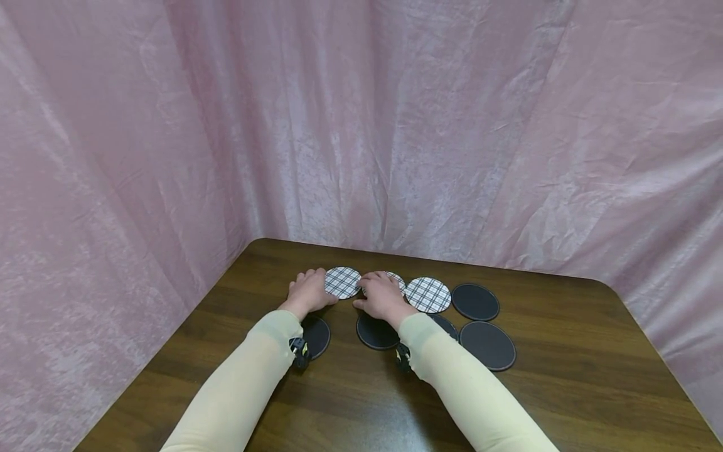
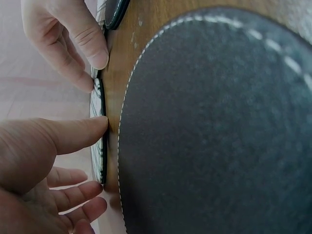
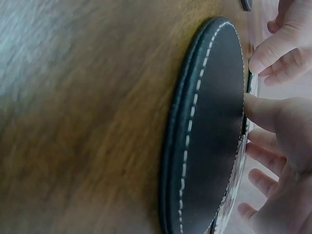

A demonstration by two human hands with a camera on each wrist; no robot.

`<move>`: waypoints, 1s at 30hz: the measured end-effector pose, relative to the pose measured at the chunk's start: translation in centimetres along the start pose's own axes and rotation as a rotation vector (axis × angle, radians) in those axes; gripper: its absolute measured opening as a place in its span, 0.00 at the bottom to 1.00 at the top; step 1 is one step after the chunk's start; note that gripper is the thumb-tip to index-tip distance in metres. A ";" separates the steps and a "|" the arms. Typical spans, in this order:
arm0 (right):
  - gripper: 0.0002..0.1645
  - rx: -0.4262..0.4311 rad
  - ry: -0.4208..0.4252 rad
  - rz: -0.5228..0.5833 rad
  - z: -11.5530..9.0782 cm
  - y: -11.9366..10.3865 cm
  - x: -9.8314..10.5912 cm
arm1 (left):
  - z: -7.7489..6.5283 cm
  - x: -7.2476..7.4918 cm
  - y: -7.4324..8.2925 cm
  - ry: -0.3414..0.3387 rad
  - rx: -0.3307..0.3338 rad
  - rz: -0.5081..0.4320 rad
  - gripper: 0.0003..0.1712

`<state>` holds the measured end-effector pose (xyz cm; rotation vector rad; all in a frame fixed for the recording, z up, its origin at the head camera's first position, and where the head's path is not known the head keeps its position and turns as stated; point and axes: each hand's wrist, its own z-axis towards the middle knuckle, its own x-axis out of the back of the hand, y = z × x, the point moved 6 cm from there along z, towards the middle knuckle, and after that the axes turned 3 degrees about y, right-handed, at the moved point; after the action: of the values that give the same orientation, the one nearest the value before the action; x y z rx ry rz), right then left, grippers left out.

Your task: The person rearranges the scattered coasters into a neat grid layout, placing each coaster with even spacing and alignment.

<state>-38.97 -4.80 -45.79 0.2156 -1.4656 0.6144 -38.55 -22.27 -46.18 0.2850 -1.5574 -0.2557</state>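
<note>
My left hand (image 1: 307,292) is at the left side of a round black-and-white plaid coaster (image 1: 342,283) in the back row. Its thumb touches the near edge, and its loosely bent fingers spread along the left side, as the left wrist view shows. My right hand (image 1: 384,296) is at that coaster's right edge, thumb tip low by the rim. Under its fingers, a second plaid coaster (image 1: 398,280) is partly hidden. The first coaster (image 2: 97,141) appears edge-on and flat on the table. A dark stitched coaster (image 3: 214,122) lies close below my right hand.
To the right, a third plaid coaster (image 1: 428,295) and a dark coaster (image 1: 476,302) continue the back row. Several dark coasters form the front row, including a left one (image 1: 316,337) and a right one (image 1: 487,346). Pink curtains (image 1: 395,125) hang behind the wooden table (image 1: 565,376).
</note>
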 end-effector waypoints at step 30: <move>0.52 0.038 -0.037 0.069 -4.2 -4.1 1.1 | -5.8 3.1 -3.4 -0.029 -0.069 -0.019 0.51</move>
<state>-33.27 -5.84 -44.30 0.2075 -1.5030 0.6978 -32.65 -26.44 -44.34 0.2431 -1.5714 -0.3284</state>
